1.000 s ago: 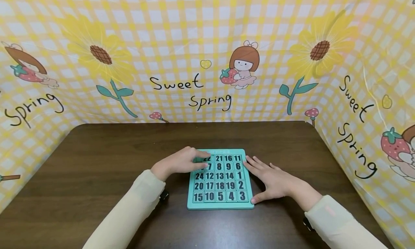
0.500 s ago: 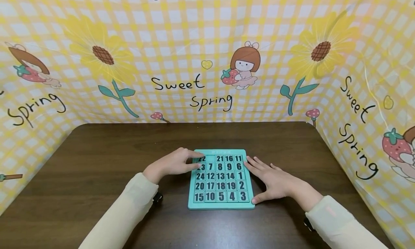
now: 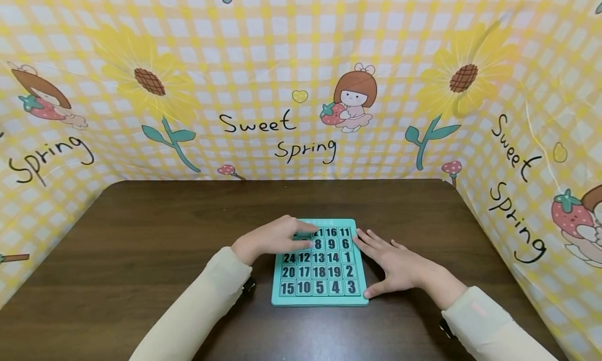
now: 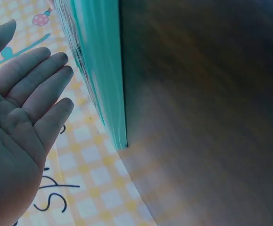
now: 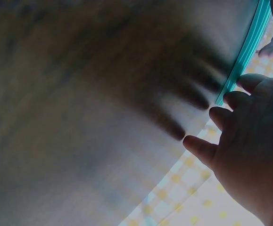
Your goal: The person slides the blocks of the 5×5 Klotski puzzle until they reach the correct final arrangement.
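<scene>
Number puzzle (image 3: 319, 264) appears light, rigid, slick; hold by side rims (image 3: 361, 272). Left hand (image 3: 270, 239), unclenched, extends over upper tiles (image 3: 331, 232); right hand (image 3: 400, 264), spread, touches right rim.

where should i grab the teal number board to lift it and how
Probably by the rim of the teal number board, from left and right together: it lies flat on the table, and its straight side walls suit pressing between. The right grip lies along the right edge. Avoid the number tiles.
</scene>
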`<state>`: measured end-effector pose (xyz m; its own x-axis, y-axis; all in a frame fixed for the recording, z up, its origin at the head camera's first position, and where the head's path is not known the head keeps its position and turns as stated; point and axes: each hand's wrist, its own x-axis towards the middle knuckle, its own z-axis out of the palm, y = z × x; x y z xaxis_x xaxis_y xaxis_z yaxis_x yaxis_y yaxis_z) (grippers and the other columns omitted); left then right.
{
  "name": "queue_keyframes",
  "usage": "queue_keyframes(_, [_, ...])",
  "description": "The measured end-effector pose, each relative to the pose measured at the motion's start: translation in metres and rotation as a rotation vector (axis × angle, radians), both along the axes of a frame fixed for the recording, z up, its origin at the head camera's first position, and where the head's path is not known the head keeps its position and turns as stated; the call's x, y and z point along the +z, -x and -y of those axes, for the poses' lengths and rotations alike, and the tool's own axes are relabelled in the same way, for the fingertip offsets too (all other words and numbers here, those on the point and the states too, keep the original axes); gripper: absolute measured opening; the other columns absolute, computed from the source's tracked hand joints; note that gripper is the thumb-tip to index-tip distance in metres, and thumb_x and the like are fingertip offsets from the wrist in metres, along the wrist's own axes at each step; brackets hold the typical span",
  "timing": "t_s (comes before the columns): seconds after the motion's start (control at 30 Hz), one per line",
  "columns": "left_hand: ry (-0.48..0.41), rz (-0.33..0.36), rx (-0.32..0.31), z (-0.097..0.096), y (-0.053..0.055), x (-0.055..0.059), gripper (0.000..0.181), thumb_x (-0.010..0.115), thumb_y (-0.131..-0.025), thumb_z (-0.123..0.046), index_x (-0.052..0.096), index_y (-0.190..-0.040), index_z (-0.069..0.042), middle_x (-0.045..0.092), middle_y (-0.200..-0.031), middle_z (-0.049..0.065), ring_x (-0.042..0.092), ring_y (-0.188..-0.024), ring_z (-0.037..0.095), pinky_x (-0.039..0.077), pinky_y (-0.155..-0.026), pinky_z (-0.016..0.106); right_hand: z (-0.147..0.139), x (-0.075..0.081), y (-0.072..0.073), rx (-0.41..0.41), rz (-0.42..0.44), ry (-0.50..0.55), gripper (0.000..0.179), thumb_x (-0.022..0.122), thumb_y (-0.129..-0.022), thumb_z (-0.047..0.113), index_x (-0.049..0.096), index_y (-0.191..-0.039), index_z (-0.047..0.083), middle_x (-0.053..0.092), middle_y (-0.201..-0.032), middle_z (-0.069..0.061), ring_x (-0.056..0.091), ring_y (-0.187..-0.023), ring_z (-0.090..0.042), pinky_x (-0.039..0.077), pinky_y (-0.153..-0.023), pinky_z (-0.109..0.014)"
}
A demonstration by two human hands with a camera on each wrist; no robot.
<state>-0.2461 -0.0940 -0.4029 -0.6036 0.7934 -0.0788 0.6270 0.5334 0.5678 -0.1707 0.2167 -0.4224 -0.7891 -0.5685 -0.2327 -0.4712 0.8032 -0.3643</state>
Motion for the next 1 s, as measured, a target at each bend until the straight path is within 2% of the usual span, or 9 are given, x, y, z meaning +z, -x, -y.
queue_keyframes(0.3, [0.042,0.019,0.005,-0.013,0.01,-0.001,0.048,0.06,-0.1,-0.032,0.055,-0.142,-0.009,0.064,-0.135,0.004,0.067,-0.108,0.006,0.051,-0.102,0.034,0.001,0.0,0.001,-0.002,-0.01,-0.004,0.118,0.07,-0.073,0.075,0.015,-0.161,0.019,0.005,-0.169,-0.003,0.008,-0.156,-0.033,0.021,-0.111,-0.075])
queue_keyframes(0.4, [0.056,0.022,0.008,-0.015,0.011,0.0,0.047,0.06,-0.1,-0.032,0.057,-0.141,-0.009,0.07,-0.127,0.006,0.067,-0.082,0.003,0.052,-0.097,0.032,0.0,0.0,0.001,-0.004,-0.011,-0.002,0.118,0.069,-0.073,0.075,0.014,-0.161,0.019,0.005,-0.17,-0.003,0.008,-0.156,-0.033,0.021,-0.11,-0.075])
queue_keyframes(0.47, [0.065,0.017,0.012,-0.014,0.011,0.0,0.047,0.06,-0.1,-0.032,0.057,-0.14,-0.009,0.074,-0.117,0.007,0.056,-0.061,0.003,0.052,-0.092,0.03,-0.001,-0.001,0.001,-0.006,-0.009,-0.003,0.118,0.068,-0.073,0.076,0.014,-0.161,0.019,0.005,-0.17,-0.003,0.008,-0.156,-0.033,0.021,-0.11,-0.075])
queue_keyframes(0.53, [0.069,0.02,0.014,-0.013,0.009,0.0,0.047,0.06,-0.1,-0.032,0.057,-0.141,-0.009,0.076,-0.102,0.009,0.037,-0.045,0.005,0.05,-0.084,0.028,-0.001,-0.002,0.0,-0.007,-0.004,-0.004,0.119,0.068,-0.072,0.077,0.014,-0.161,0.02,0.005,-0.17,-0.003,0.008,-0.156,-0.033,0.021,-0.111,-0.075])
queue_keyframes(0.63, [0.067,0.013,0.023,-0.009,0.008,-0.001,0.047,0.06,-0.1,-0.031,0.057,-0.141,-0.01,0.075,-0.101,0.011,0.018,-0.041,0.008,0.047,-0.073,0.026,-0.002,-0.003,0.0,-0.007,-0.003,-0.006,0.119,0.068,-0.072,0.078,0.014,-0.161,0.02,0.005,-0.169,-0.002,0.008,-0.156,-0.032,0.021,-0.111,-0.074])
queue_keyframes(0.7, [0.066,0.002,0.025,-0.006,0.007,-0.001,0.047,0.06,-0.1,-0.03,0.057,-0.141,-0.01,0.074,-0.105,0.013,0.016,-0.044,0.009,0.045,-0.07,0.026,-0.002,-0.003,0.0,-0.007,-0.005,-0.006,0.119,0.067,-0.072,0.078,0.014,-0.161,0.02,0.005,-0.17,-0.003,0.008,-0.156,-0.032,0.021,-0.111,-0.074])
queue_keyframes(0.8, [0.06,-0.014,0.021,-0.003,0.007,-0.002,0.045,0.061,-0.099,-0.029,0.058,-0.14,-0.01,0.07,-0.125,0.011,0.035,-0.052,0.007,0.048,-0.076,0.028,-0.001,-0.003,0.001,-0.005,-0.006,-0.005,0.119,0.067,-0.072,0.078,0.014,-0.161,0.02,0.005,-0.17,-0.003,0.008,-0.156,-0.032,0.021,-0.111,-0.074])
queue_keyframes(0.9, [0.053,-0.025,0.014,-0.002,0.008,-0.003,0.045,0.062,-0.099,-0.029,0.058,-0.14,-0.009,0.059,-0.141,0.005,0.061,-0.085,0.006,0.051,-0.096,0.031,-0.001,-0.003,0.001,-0.004,-0.002,-0.002,0.119,0.068,-0.072,0.078,0.014,-0.161,0.02,0.005,-0.17,-0.003,0.008,-0.156,-0.032,0.021,-0.111,-0.074])
queue_keyframes(1.0, [0.046,-0.03,0.007,-0.002,0.007,-0.003,0.045,0.062,-0.099,-0.029,0.058,-0.139,-0.009,0.059,-0.141,0.005,0.063,-0.116,0.011,0.049,-0.105,0.036,-0.001,-0.003,0.001,-0.004,-0.003,-0.001,0.12,0.068,-0.072,0.078,0.014,-0.161,0.02,0.005,-0.17,-0.003,0.008,-0.156,-0.032,0.021,-0.111,-0.074])
